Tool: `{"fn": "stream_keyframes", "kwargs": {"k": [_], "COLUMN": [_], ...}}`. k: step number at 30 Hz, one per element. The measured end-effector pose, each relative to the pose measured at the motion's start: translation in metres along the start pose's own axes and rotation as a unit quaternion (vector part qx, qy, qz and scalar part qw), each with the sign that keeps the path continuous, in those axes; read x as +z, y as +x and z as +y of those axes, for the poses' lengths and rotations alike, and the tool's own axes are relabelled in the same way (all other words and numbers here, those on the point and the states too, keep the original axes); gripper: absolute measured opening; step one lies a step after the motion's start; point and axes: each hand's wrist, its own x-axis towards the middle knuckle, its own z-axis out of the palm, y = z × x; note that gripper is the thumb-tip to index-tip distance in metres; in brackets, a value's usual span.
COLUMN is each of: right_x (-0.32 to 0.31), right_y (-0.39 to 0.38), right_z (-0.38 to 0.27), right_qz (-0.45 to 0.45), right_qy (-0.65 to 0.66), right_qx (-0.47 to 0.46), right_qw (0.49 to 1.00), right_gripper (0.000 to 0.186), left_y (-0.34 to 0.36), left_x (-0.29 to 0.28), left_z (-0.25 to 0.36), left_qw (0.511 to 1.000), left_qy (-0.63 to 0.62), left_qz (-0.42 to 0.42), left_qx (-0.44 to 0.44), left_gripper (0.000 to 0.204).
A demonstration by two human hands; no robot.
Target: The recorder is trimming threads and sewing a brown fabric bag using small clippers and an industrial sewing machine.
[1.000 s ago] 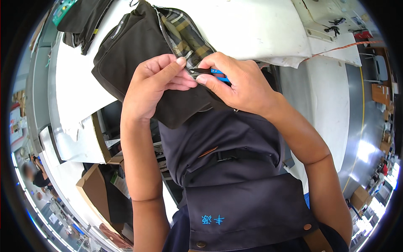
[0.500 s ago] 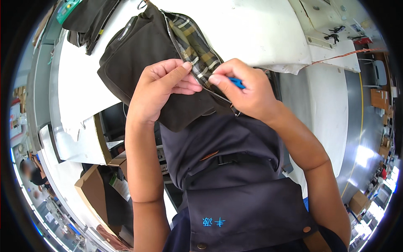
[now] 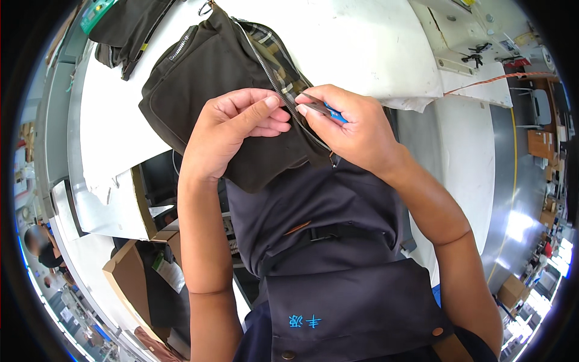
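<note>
Shift vs a second ago: right hand (image 3: 359,123) is off to the right, clear of my left fingertips; back then its blades were right at them. Bag mouth looks narrower than half a second ago, less lining on show.
Left hand (image 3: 226,130): thumb tip brought in against the index finger, other fingers loosely curled below. Sits at the zip (image 3: 272,78) side of the bag mouth. Can't tell if anything is caught between thumb and finger.
Right hand grip: fingers wrapped round small snips (image 3: 336,114), thumb and index tips forward near the blades. Can't tell if those tips also pinch a thread.
Snips: blue handle, dark blades, pointing up and left over the bag mouth. Blade tips near the zip edge; contact unclear.
Bag (image 3: 196,87): dark brown, on the white table (image 3: 374,48), lower corner hanging past the edge in front of my apron (image 3: 356,295).
Zip: runs diagonally along the mouth, upper left to lower right, passing between my two hands.
Lining (image 3: 269,45): plaid, visible in the mouth beyond my fingers.
Pocket zip (image 3: 183,42): silver, on the bag's upper left side.
Table, upper left: second dark bag (image 3: 129,27), well apart from the first; green object (image 3: 96,15) just beside it, cut off by the rim.
Lower left: cardboard box (image 3: 129,274), flaps up.
Upper right: black clamps (image 3: 476,57), orange cord (image 3: 500,78) nearby.
Far left: another person (image 3: 48,250), well away from my work.
</note>
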Motion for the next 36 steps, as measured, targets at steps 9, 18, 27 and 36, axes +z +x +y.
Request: {"fn": "stream_keyframes", "kwargs": {"k": [9,18,27,36], "right_x": [-0.015,-0.015,-0.036,-0.028], "right_y": [0.020,0.034,0.032,0.030], "right_z": [0.001,0.004,0.001,0.004], "right_qz": [-0.063,-0.124,-0.055,-0.035], "right_qy": [-0.141,-0.207,-0.158,-0.091], "right_qx": [-0.125,-0.219,0.010,0.057], "right_qw": [0.980,0.946,0.986,0.994], "right_gripper": [0.020,0.020,0.015,0.017], "left_y": [0.001,0.000,-0.002,0.004], "left_x": [0.011,0.010,0.026,0.050], "left_z": [0.000,-0.003,0.003,0.030], "left_qw": [0.999,0.998,0.991,0.948], "left_qy": [0.033,0.012,0.058,0.254], "left_qz": [0.037,0.054,0.120,0.193], "left_qx": [0.018,0.020,0.031,0.014], "left_gripper": [0.025,0.022,0.022,0.019]}}
